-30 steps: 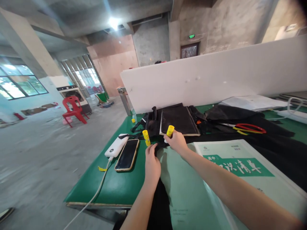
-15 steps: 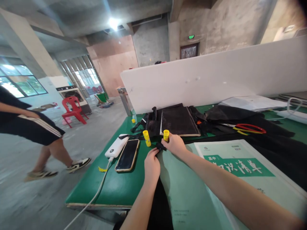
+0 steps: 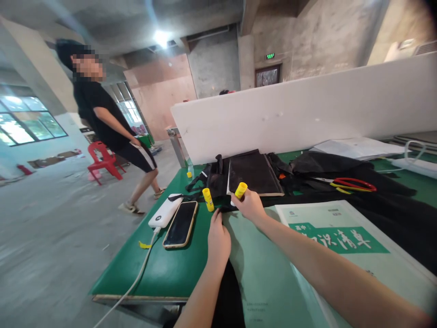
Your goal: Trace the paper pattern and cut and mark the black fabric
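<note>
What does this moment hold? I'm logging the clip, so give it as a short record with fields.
Left hand: pressing down the black fabric strip
Right hand: gripping a yellow glue stick, tilted
Second glue stick: upright, apart from both hands
Beside it: phone, white power bank
Further right: red-handled scissors, green booklet
Surface: green table
Background: a person walking past
</note>
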Motion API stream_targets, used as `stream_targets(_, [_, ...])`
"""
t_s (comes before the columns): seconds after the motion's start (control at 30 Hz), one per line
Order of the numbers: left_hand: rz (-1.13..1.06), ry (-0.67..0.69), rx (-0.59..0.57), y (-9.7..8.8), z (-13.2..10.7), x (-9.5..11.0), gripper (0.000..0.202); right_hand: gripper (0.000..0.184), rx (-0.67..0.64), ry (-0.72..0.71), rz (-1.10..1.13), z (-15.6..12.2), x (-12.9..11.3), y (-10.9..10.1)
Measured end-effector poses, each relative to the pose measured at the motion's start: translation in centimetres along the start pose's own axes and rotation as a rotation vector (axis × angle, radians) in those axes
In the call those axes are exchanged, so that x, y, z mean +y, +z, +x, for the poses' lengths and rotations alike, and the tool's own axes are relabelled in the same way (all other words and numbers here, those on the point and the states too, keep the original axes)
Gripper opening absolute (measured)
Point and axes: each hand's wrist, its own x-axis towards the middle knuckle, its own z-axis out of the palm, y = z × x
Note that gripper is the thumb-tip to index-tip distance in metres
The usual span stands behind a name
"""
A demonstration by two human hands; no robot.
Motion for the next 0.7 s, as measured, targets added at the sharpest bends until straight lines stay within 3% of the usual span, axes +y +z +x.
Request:
stream_targets(0.33, [-0.001, -0.092, 0.103, 0.5, 0.3, -0.6, 0.043, 0.026, -0.189, -0.109, 0.173, -0.4, -0.1, 1.1])
stream_targets(0.7, [0.038, -0.071, 0.039, 0.4, 0.0, -0.2, 0.037, 0.032, -0.181, -0.006, 0.284, -1.0, -1.4, 3.7])
